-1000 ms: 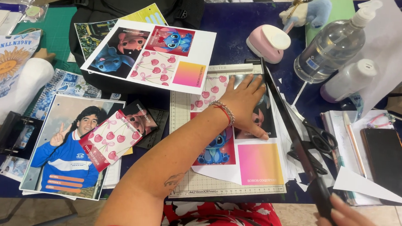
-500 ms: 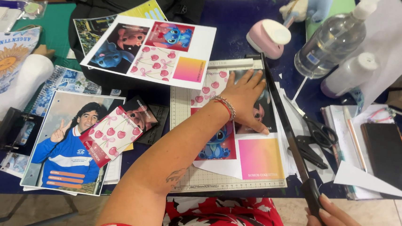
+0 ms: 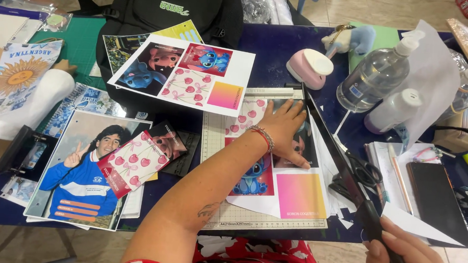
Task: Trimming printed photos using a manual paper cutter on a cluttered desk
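While our left hand [image 3: 284, 130] lies open and flat on the printed sheet [image 3: 266, 175] resting on the cutter board [image 3: 213, 146], and our right hand [image 3: 409, 259] is closed around the raised blade arm's handle [image 3: 373, 221], we should press the sheet firmly, keep our fingertips clear of the cutting edge, and bring the blade arm [image 3: 337, 152] down evenly. Our right hand is cut off by the frame, and the sheet's edge under the blade is hard to make out.

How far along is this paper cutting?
Done: small cut cards lie at left. In hand: the left hand presses a printed sheet on the paper trimmer; the right hand grips the blade handle, raised. Left: another uncut sheet waits behind.
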